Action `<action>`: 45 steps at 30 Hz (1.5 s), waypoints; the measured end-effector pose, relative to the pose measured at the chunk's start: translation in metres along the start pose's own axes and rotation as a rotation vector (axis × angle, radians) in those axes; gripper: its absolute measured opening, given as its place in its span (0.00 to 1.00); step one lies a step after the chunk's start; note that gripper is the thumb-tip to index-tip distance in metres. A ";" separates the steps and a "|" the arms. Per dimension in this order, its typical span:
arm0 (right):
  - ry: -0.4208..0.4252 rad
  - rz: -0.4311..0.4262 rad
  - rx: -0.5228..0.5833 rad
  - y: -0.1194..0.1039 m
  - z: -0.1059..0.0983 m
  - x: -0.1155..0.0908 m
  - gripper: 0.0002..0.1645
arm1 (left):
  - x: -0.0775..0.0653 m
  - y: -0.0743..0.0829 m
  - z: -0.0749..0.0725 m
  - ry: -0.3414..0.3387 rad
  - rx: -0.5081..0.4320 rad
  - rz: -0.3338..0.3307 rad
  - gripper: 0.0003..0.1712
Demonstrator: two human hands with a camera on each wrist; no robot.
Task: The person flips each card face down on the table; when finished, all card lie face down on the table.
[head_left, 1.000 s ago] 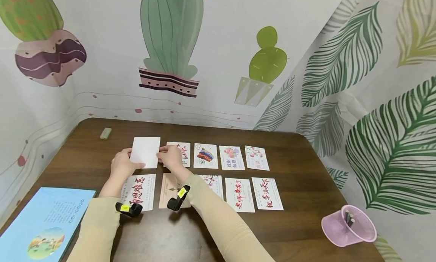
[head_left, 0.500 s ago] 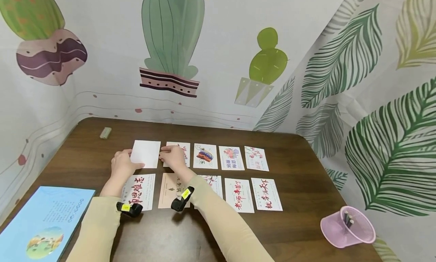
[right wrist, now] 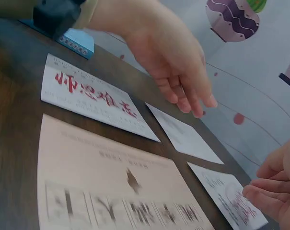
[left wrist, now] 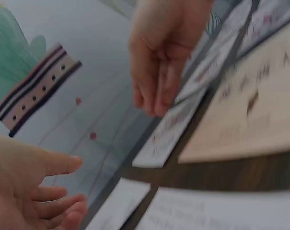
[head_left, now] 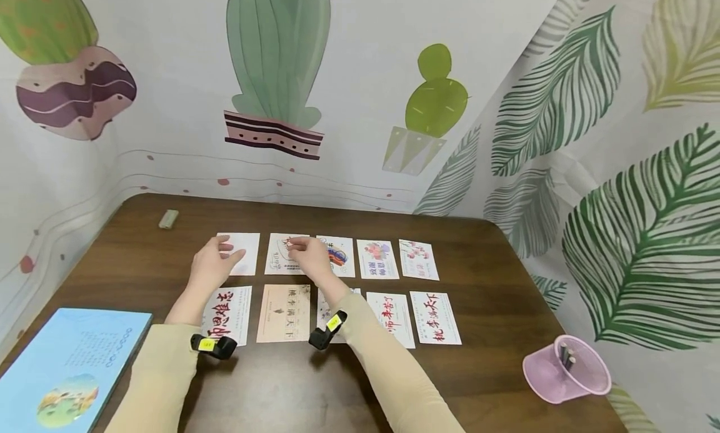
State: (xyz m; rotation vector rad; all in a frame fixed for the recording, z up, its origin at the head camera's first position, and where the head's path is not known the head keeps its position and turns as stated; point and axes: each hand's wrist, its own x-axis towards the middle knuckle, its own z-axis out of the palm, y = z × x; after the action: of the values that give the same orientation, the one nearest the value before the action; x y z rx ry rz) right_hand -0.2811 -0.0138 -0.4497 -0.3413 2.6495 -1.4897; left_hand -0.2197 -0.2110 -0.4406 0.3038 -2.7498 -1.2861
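Note:
In the head view, my left hand hovers over the white, plain-faced card at the left end of the back row. Its fingers are relaxed and apart, and the right wrist view shows a gap between this hand and that card. My right hand is over the second back-row card, fingertips close above its right side and holding nothing. It partly covers the third card. In front lie a card with red lettering and a peach card.
Further printed cards, such as a floral one and a red-lettered one, continue both rows rightward. A blue box lies at the left, a small pale block at the back left. A pink pen cup stands at the right.
Both hands have let go of the white card, which now lies in the back row. My left hand has lifted off it; my right hand has moved right, over the neighbouring card.

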 end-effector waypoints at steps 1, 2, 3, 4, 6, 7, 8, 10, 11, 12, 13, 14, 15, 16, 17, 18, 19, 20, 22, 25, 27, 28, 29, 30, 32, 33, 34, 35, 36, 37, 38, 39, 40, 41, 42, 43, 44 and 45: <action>-0.002 0.003 -0.008 0.002 -0.003 0.000 0.18 | -0.001 0.003 0.001 -0.022 -0.015 0.010 0.35; -0.004 0.009 -0.016 0.003 -0.006 -0.001 0.19 | -0.001 0.006 0.002 -0.043 -0.027 0.020 0.34; -0.003 0.012 -0.022 0.004 -0.008 -0.001 0.19 | -0.002 0.009 0.004 -0.064 -0.039 0.028 0.33; -0.004 0.017 -0.026 0.006 -0.010 -0.002 0.20 | -0.002 0.012 0.007 -0.087 -0.057 0.031 0.32; -0.003 0.025 -0.034 0.008 -0.014 -0.003 0.21 | -0.003 0.018 0.013 -0.138 -0.098 0.031 0.32; -0.002 0.028 -0.045 0.009 -0.016 -0.004 0.22 | -0.003 0.020 0.016 -0.165 -0.117 0.024 0.32; 0.000 0.031 -0.056 0.010 -0.017 -0.005 0.22 | -0.003 0.022 0.020 -0.188 -0.135 0.015 0.33; -0.002 0.034 -0.077 0.012 -0.018 -0.006 0.23 | -0.002 0.025 0.027 -0.224 -0.157 -0.001 0.34; -0.007 0.037 -0.083 0.013 -0.018 -0.006 0.23 | -0.001 0.026 0.030 -0.236 -0.160 -0.009 0.34; -0.013 0.041 -0.087 0.014 -0.018 -0.007 0.24 | -0.001 0.027 0.033 -0.242 -0.157 -0.013 0.35; -0.020 0.044 -0.086 0.015 -0.018 -0.007 0.24 | 0.000 0.028 0.035 -0.244 -0.152 -0.014 0.35; -0.028 0.047 -0.078 0.015 -0.018 -0.008 0.25 | 0.002 0.029 0.037 -0.246 -0.147 -0.015 0.35; -0.036 0.049 -0.073 0.016 -0.018 -0.008 0.25 | 0.003 0.030 0.039 -0.252 -0.143 -0.015 0.36; -0.044 0.053 -0.066 0.016 -0.017 -0.008 0.25 | 0.004 0.031 0.040 -0.258 -0.144 -0.020 0.36; -0.050 0.054 -0.064 0.016 -0.017 -0.008 0.25 | 0.004 0.032 0.041 -0.263 -0.140 -0.025 0.37; -0.053 0.055 -0.061 0.016 -0.017 -0.009 0.25 | 0.005 0.033 0.041 -0.267 -0.136 -0.031 0.37; -0.055 0.055 -0.061 0.015 -0.017 -0.009 0.25 | 0.005 0.035 0.041 -0.271 -0.131 -0.037 0.37; -0.055 0.054 -0.065 0.015 -0.017 -0.009 0.25 | 0.006 0.036 0.042 -0.274 -0.128 -0.046 0.37; -0.055 0.052 -0.069 0.015 -0.017 -0.009 0.25 | 0.007 0.040 0.042 -0.275 -0.119 -0.062 0.37; -0.056 0.048 -0.075 0.015 -0.017 -0.010 0.25 | 0.007 0.043 0.043 -0.274 -0.107 -0.083 0.37; -0.060 0.046 -0.079 0.015 -0.017 -0.010 0.25 | 0.008 0.045 0.043 -0.279 -0.106 -0.095 0.37; -0.061 0.044 -0.082 0.016 -0.017 -0.011 0.24 | 0.008 0.045 0.043 -0.282 -0.111 -0.102 0.37; -0.063 0.042 -0.085 0.015 -0.017 -0.011 0.24 | 0.008 0.045 0.043 -0.286 -0.120 -0.108 0.37; -0.063 0.037 -0.087 0.015 -0.017 -0.011 0.24 | 0.008 0.046 0.044 -0.288 -0.129 -0.116 0.37; -0.063 0.029 -0.087 0.015 -0.017 -0.012 0.24 | 0.009 0.046 0.044 -0.289 -0.158 -0.130 0.37; -0.063 0.024 -0.086 0.014 -0.017 -0.012 0.24 | 0.009 0.046 0.043 -0.290 -0.178 -0.141 0.38; -0.063 0.019 -0.087 0.014 -0.017 -0.012 0.24 | 0.010 0.045 0.043 -0.290 -0.198 -0.153 0.38; -0.063 0.015 -0.089 0.014 -0.017 -0.012 0.24 | 0.010 0.045 0.043 -0.291 -0.219 -0.163 0.38; -0.063 0.012 -0.091 0.014 -0.017 -0.012 0.24 | 0.010 0.045 0.043 -0.293 -0.236 -0.174 0.38; -0.064 0.011 -0.094 0.014 -0.017 -0.012 0.24 | 0.011 0.045 0.043 -0.295 -0.251 -0.183 0.39; -0.064 0.011 -0.095 0.015 -0.017 -0.012 0.24 | 0.011 0.044 0.042 -0.299 -0.265 -0.193 0.39; -0.066 0.013 -0.098 0.015 -0.017 -0.012 0.24 | 0.012 0.044 0.042 -0.300 -0.275 -0.201 0.39; -0.067 0.015 -0.100 0.016 -0.017 -0.012 0.24 | 0.012 0.044 0.042 -0.302 -0.284 -0.206 0.39; -0.069 0.018 -0.100 0.017 -0.017 -0.012 0.25 | 0.012 0.043 0.042 -0.305 -0.289 -0.210 0.39; -0.071 0.021 -0.100 0.017 -0.018 -0.012 0.25 | 0.013 0.043 0.042 -0.308 -0.292 -0.212 0.39; -0.073 0.023 -0.100 0.018 -0.018 -0.012 0.25 | 0.013 0.043 0.042 -0.313 -0.298 -0.212 0.39; -0.075 0.026 -0.097 0.018 -0.018 -0.012 0.25 | 0.014 0.043 0.042 -0.319 -0.295 -0.208 0.39; -0.078 0.027 -0.096 0.019 -0.019 -0.012 0.25 | 0.015 0.043 0.041 -0.322 -0.290 -0.202 0.39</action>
State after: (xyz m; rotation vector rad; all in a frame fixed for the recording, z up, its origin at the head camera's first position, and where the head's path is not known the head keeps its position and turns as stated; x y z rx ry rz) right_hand -0.2758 0.0138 -0.4565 -0.3608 2.6586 -1.3170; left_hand -0.2467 -0.1565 -0.4342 0.3871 -2.7790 -1.9143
